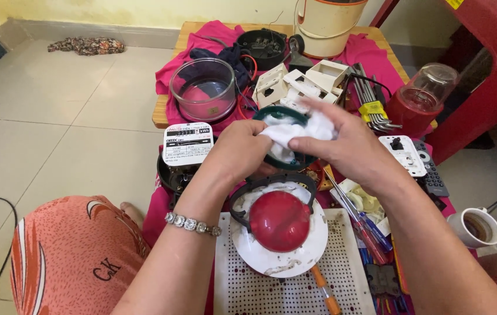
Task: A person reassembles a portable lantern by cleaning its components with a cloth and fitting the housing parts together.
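Observation:
My left hand (238,153) grips a dark green round ring-shaped part (304,159) from its left side. My right hand (350,146) presses a white cloth (295,133) into that ring. Just below my hands lies a red dome (279,220) on a white round plate (318,245) with a black ring frame (271,184) around its top. A sparkly bracelet (193,224) sits on my left wrist.
A white perforated board (347,280) holds the plate. Screwdrivers (358,219) lie to the right. A clear glass bowl (203,88), a black meter with a white label (187,143), white plastic housings (304,81), hex keys (374,105), a red blender base (417,105), a remote (432,172) and a cup (480,226) surround it.

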